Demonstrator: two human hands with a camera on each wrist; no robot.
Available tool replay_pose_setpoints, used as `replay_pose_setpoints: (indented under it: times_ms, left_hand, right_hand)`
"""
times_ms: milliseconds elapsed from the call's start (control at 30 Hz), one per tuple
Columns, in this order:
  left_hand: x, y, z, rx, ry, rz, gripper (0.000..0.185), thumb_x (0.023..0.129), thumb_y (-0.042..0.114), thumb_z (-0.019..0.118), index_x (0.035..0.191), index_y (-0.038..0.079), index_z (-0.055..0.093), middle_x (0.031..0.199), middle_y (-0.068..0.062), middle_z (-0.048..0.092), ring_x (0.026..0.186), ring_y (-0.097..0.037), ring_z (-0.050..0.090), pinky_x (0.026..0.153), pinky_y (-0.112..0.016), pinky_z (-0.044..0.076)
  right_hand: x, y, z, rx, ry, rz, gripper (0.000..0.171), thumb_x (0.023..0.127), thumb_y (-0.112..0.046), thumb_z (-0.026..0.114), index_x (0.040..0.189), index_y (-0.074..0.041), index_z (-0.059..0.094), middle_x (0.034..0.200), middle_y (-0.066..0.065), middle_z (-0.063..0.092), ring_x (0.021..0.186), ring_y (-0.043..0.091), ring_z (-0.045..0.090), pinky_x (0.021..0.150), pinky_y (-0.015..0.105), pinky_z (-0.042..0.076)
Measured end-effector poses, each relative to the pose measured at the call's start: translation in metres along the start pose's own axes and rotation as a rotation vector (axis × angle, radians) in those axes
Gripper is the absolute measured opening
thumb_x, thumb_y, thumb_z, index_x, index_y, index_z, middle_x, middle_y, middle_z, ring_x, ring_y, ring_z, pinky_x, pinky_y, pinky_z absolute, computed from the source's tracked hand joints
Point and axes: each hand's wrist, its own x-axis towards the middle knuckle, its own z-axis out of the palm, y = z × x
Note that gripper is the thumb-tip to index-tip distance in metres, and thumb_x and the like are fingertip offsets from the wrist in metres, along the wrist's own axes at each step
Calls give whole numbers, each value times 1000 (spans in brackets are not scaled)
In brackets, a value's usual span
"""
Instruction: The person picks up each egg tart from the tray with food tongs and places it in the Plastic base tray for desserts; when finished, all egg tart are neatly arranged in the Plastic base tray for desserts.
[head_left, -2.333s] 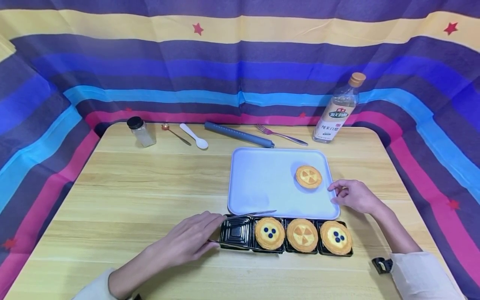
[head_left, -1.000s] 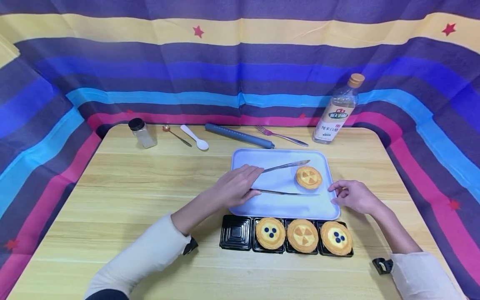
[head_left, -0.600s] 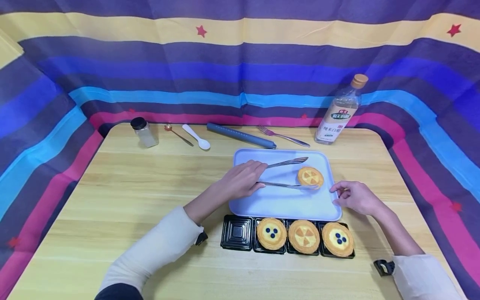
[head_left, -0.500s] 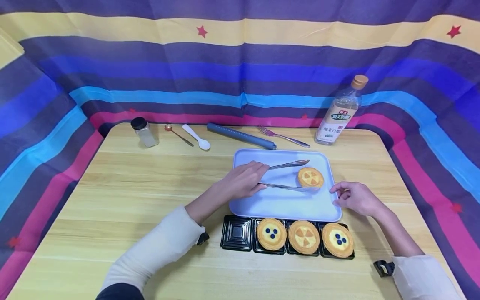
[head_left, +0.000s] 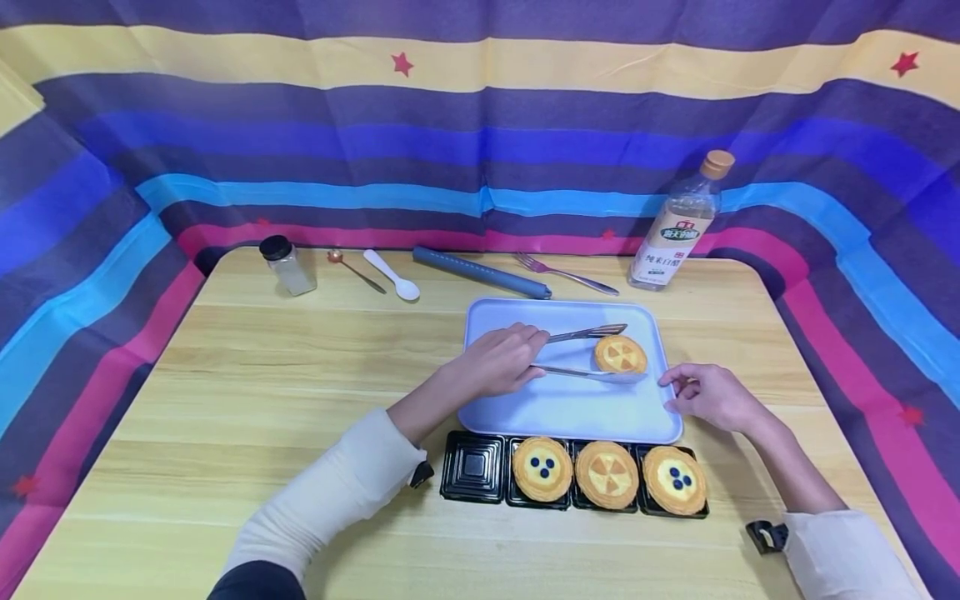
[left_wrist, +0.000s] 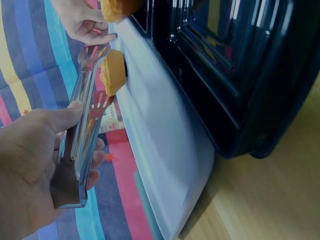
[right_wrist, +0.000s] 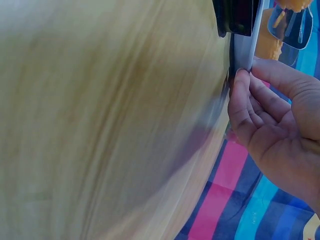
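Observation:
My left hand grips metal food tongs, whose slotted ends reach over the white tray. Between the spread tong arms lies an egg tart with a wedge pattern on top, at the tray's right side. One tong arm is behind the tart and one in front of it. My right hand pinches the tray's right rim between thumb and fingers, as the right wrist view also bears out. Along the tray's near side stand black plastic boxes; the leftmost holds nothing.
Three tarts fill the other boxes: a blueberry tart, a wedge-patterned tart and another blueberry tart. Behind stand a jar and a vinegar bottle. Between them lie a white spoon, a blue rod and a fork.
My left hand has carried the tongs from the leftmost box up over the tray, then further right, so their ends now flank the tart. My right hand has stayed at the tray's rim.

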Motion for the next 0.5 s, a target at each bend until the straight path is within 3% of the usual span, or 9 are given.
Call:
replay_pose_setpoints:
  times_ms: [500]
  left_hand:
    - [-5,0,-1,33,30,9,50,95,35,55,132,2,49,126,-10,61,115,-22,58,98,-28,51]
  right_hand:
    - [0,0,0,-3,2,-5,30,77,-5,73,105,1,65,85,7,60,69,10,54,56,19,44]
